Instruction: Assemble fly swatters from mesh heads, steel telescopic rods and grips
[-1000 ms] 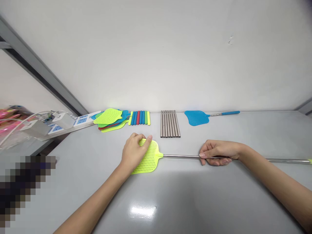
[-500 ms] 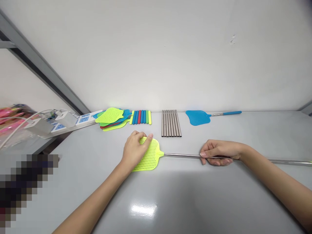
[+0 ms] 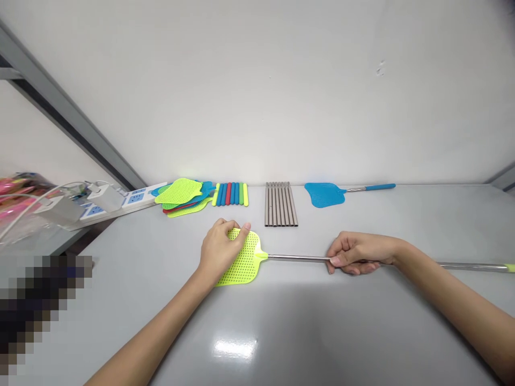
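Observation:
A yellow-green fly swatter (image 3: pixel 247 261) lies across the grey table, its metal rod extended far to the right. My left hand (image 3: pixel 221 247) grips the perforated head, thumb on top and fingers over the far edge. Around the middle of the rod my right hand (image 3: pixel 354 253) is closed, with thumb and fingers pinching it. My right wrist hides part of the rod, which shows again beyond it and ends in a yellow-green handle (image 3: pixel 510 267) cut off at the picture's edge.
Behind the hands lie several metal tubes (image 3: pixel 280 205) in a row, several coloured handles (image 3: pixel 232 194), and stacked swatter heads (image 3: pixel 179 192). A blue fly swatter (image 3: pixel 325 194) lies near the wall. A power strip (image 3: pixel 137 198) with chargers and cables stands at the left.
The view has shifted slightly, and slightly more of the yellow-green handle shows at the right edge. Both hands keep their hold on the fly swatter.

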Demonstrator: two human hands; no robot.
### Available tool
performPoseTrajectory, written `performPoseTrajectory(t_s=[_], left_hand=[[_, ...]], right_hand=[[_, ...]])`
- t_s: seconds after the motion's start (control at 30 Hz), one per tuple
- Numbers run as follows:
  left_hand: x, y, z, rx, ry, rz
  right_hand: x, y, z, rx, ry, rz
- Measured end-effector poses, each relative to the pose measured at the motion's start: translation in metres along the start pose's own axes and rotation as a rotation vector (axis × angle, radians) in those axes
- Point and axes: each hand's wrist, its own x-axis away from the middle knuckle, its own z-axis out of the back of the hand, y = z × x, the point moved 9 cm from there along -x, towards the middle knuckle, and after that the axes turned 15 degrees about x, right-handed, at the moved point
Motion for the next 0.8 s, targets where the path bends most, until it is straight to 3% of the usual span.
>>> performPoseTrajectory(t_s=[0.27, 0.8], left_hand=[[0.006, -0.003, 0.0, 0.055, -0.01, 0.093], [0.018, 0.014, 0.007, 0.013, 0.129, -0.001]], right_hand=[[-0.001, 0.002, -0.003, -0.061, -0.045, 0.0], [-0.001, 0.004, -0.003, -0.053, -0.035, -0.038]])
